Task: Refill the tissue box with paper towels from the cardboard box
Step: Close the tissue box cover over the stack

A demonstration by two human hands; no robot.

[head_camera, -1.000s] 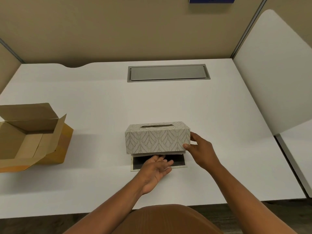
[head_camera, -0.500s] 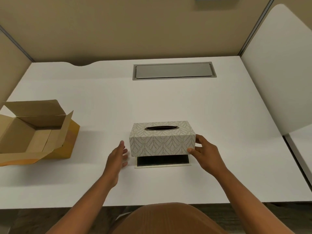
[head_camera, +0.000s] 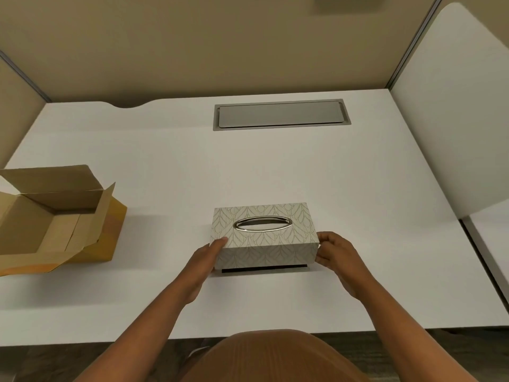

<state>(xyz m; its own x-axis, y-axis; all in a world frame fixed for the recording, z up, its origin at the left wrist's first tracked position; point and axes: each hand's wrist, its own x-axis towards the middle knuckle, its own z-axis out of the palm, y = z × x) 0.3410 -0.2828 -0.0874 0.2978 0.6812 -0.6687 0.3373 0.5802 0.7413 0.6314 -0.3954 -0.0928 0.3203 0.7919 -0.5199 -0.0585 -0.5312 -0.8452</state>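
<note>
Tissue box (head_camera: pixel 264 237): a pale grey cover printed with a fine leaf pattern, with a shiny oval metal ring around the slot in its top. No paper shows through the slot; only a dark and light strip is visible inside it.
Position: near the front middle of the white desk (head_camera: pixel 275 166), long side toward the person.
Base (head_camera: pixel 264 270): a thin dark tray with a light rim shows under the cover's front edge. The cover sits a little above it, leaving a dark gap along the front.
Cardboard box (head_camera: pixel 52 219): at the left edge of the desk, well apart from the tissue box, with its flaps folded open. The inside that shows is bare brown card; no paper towels can be seen in it.
Left hand (head_camera: pixel 205 257): flat against the left end of the cover, fingers extended and together, the tips reaching the top corner.
Right hand (head_camera: pixel 337 253): at the right end of the cover, fingers curled, thumb and fingertips pinching the near right corner.
Grip: the cover is pressed between the two hands, one on each end.
Forearms: both bare, reaching from the bottom edge and angling inward toward the tissue box.
Desk insert (head_camera: pixel 281 114): a grey metal flap set flush into the desk top at the back, closed.
</note>
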